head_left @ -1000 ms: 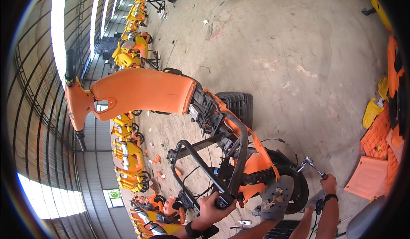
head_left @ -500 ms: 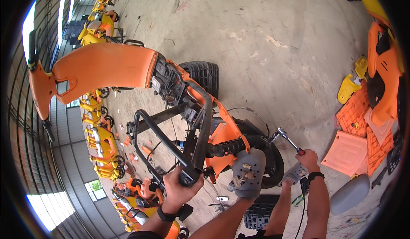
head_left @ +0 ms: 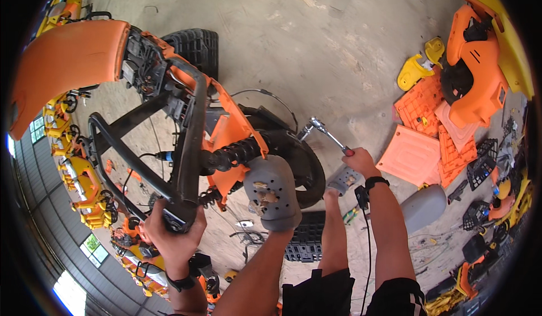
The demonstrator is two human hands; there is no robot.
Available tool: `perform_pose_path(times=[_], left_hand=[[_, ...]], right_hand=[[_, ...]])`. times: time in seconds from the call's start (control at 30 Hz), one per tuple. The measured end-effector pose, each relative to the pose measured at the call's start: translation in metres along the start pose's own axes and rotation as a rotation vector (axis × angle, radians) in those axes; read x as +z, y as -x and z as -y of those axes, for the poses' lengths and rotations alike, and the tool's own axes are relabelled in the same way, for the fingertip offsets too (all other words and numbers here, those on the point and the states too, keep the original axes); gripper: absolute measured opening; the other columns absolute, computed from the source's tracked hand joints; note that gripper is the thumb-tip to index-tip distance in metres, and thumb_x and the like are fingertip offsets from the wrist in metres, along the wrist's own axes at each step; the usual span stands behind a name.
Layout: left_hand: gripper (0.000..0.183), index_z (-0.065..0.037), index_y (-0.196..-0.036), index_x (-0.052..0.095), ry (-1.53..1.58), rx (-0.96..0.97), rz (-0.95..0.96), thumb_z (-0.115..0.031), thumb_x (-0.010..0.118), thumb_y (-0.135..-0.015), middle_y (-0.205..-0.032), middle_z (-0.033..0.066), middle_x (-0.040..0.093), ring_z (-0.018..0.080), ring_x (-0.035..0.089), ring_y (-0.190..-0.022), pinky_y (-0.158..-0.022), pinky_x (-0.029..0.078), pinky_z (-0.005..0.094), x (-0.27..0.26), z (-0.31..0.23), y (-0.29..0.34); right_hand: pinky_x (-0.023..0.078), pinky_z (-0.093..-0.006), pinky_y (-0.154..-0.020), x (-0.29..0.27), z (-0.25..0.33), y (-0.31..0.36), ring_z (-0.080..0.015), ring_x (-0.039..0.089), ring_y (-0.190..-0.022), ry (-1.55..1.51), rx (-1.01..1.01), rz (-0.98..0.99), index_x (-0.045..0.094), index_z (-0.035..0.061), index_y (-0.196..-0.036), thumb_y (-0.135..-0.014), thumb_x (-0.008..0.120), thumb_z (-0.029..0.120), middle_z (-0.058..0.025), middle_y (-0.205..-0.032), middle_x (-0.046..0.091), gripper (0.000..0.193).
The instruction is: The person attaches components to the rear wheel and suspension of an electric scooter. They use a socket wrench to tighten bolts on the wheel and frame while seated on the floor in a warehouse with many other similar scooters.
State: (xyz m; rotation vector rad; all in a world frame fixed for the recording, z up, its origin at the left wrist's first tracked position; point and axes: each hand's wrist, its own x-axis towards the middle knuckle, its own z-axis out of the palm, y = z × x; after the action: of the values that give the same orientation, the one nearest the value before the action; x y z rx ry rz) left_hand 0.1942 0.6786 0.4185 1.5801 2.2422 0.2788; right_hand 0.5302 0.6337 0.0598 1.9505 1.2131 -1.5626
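Observation:
A partly stripped orange scooter [head_left: 73, 53] stands tilted before me, its black tube frame [head_left: 192, 129] bare. My left hand [head_left: 175, 234] is closed around the rear end of that frame. In my right hand [head_left: 360, 162] is a chrome ratchet wrench [head_left: 330, 133] with a red and black grip. Its head is beside the black rear wheel [head_left: 317, 183], and what the socket touches is too small to make out. One foot in a grey clog [head_left: 272, 192] rests against the wheel, below the black coil shock absorber [head_left: 237, 153].
Orange panels [head_left: 411, 155], yellow plastic parts [head_left: 414, 72] and a grey scooter seat [head_left: 423, 207] lie on the concrete floor at the right. A black crate [head_left: 305, 237] is by my legs, another black crate [head_left: 195, 50] beyond the frame. Yellow scooters [head_left: 84, 189] line the left.
My view has turned to the right, so the scooter now appears farther left. Both hands keep their holds, and the ratchet wrench stays by the wheel at a similar angle.

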Motion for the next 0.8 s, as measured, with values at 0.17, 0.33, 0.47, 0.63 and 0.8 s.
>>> perform_pose_path(times=[0.17, 0.33, 0.47, 0.63, 0.8], left_hand=[[0.036, -0.001, -0.077, 0.059, -0.074, -0.015, -0.007, -0.024, 0.083, -0.063, -0.061, 0.0039, 0.058, 0.0100, 0.050, -0.053, -0.051, 0.043, 0.0259, -0.001, -0.004, 0.001], [0.035, 0.000, -0.077, 0.060, -0.058, -0.042, -0.008, -0.021, 0.084, -0.062, -0.062, 0.0038, 0.059, 0.0094, 0.051, -0.053, -0.051, 0.043, 0.0260, 0.003, -0.002, 0.002], [0.035, 0.002, -0.079, 0.062, -0.030, -0.064, 0.000, -0.020, 0.084, -0.062, -0.064, 0.0055, 0.062, 0.0108, 0.054, -0.054, -0.053, 0.045, 0.0257, 0.003, -0.005, 0.002], [0.038, 0.003, -0.081, 0.062, -0.129, -0.003, 0.015, -0.022, 0.084, -0.063, -0.066, 0.0069, 0.063, 0.0117, 0.056, -0.055, -0.054, 0.045, 0.0260, 0.000, 0.000, -0.001], [0.040, 0.004, -0.085, 0.062, -0.203, 0.036, -0.002, -0.023, 0.084, -0.064, -0.068, 0.0071, 0.064, 0.0123, 0.057, -0.056, -0.053, 0.045, 0.0263, 0.003, -0.002, 0.004]], right_hand=[[0.049, -0.0417, -0.076, 0.007, 0.001, -0.002, -0.0376, 0.062, -0.080, -0.056, -0.030, -0.018, 0.067, 0.0022, -0.080, -0.067, 0.062, 0.033, -0.0217, -0.080, 0.065, 0.034], [0.048, -0.0411, -0.073, 0.010, -0.009, -0.015, -0.0371, 0.062, -0.077, -0.131, -0.016, 0.066, 0.066, 0.0000, -0.078, -0.065, 0.064, 0.028, -0.0220, -0.078, 0.064, 0.030], [0.047, -0.0387, -0.067, 0.007, -0.017, -0.020, -0.0340, 0.061, -0.069, -0.164, 0.013, 0.126, 0.064, -0.0029, -0.078, -0.065, 0.064, 0.026, -0.0200, -0.071, 0.063, 0.032], [0.035, -0.0282, -0.041, -0.012, -0.001, -0.012, -0.0126, 0.047, -0.044, -0.303, 0.090, 0.391, 0.054, 0.0050, -0.063, -0.076, 0.061, 0.026, -0.0024, -0.054, 0.049, 0.025], [0.031, -0.0277, -0.045, -0.016, -0.004, -0.011, -0.0131, 0.038, -0.043, -0.639, 0.141, 0.489, 0.058, 0.0104, -0.066, -0.085, 0.049, 0.046, -0.0012, -0.054, 0.048, 0.041]])
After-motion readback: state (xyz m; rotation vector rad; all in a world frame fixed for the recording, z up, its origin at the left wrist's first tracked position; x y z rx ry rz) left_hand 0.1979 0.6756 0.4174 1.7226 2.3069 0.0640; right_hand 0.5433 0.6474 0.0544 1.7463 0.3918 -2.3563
